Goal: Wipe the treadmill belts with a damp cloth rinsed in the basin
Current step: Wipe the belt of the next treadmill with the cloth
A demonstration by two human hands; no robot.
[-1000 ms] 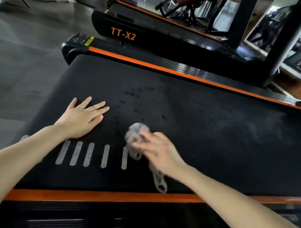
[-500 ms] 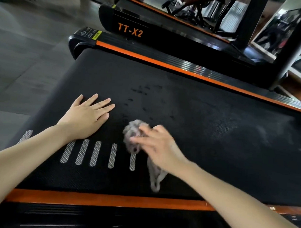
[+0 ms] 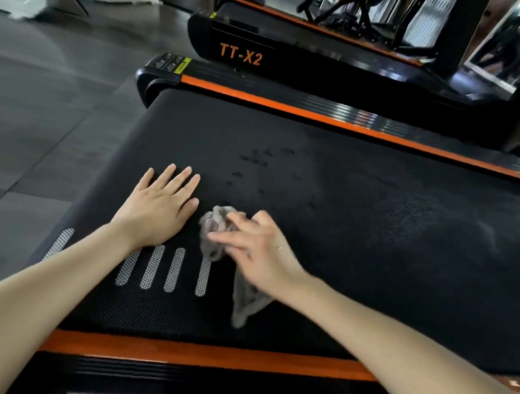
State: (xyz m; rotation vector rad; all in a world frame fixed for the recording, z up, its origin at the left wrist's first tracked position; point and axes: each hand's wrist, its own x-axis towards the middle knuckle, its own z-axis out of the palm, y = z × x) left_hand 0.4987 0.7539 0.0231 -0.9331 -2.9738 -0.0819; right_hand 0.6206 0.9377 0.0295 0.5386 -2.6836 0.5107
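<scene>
The black treadmill belt (image 3: 369,230) fills most of the view. My left hand (image 3: 161,211) lies flat on it, fingers straight and together, just above several grey grip stripes (image 3: 173,270). Right beside it, my right hand (image 3: 260,250) holds a bunched grey cloth (image 3: 213,224) against the belt, fingers bent over the bunch. The cloth's tail trails from under my palm toward the near orange rail (image 3: 188,353). Dark wet spots (image 3: 257,160) dot the belt beyond the cloth. No basin is in view.
A far orange-edged side rail (image 3: 285,107) borders the belt. Behind it stands a second treadmill marked TT-X2 (image 3: 240,57), with dark uprights and gym machines at the back right. Grey tiled floor (image 3: 49,115) lies to the left.
My right hand has slid the cloth left and slightly away, closer to my left hand. The left hand stays flat in the same spot. The camera has shifted a little.
</scene>
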